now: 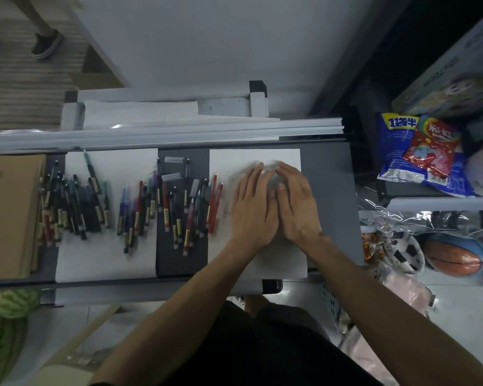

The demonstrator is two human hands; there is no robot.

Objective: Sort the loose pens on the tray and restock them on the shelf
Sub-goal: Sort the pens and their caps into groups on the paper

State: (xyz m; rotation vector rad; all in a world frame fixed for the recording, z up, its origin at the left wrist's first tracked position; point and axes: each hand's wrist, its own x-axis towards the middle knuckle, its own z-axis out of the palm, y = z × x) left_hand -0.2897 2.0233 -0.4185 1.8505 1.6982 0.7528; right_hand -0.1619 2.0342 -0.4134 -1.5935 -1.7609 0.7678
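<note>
Grey and long, the tray (329,190) runs across the view with two white paper sheets on it, the left sheet (106,260) and the right sheet (279,257). Both hands lie on the right sheet, side by side and touching along their inner edges. The left hand (253,207) is spread flat, palm down, fingers straight and slightly apart. The right hand (296,201) is likewise flat, fingers pointing away from the body. Something pale and blurred shows under the fingertips; what it is cannot be told, and neither hand visibly grips anything.

Loose pens (140,210) lie left of the hands in rough bunches: one on the left sheet, another (190,207) on bare tray just beside the left hand. A brown cardboard box (10,215) sits at the far left.
</note>
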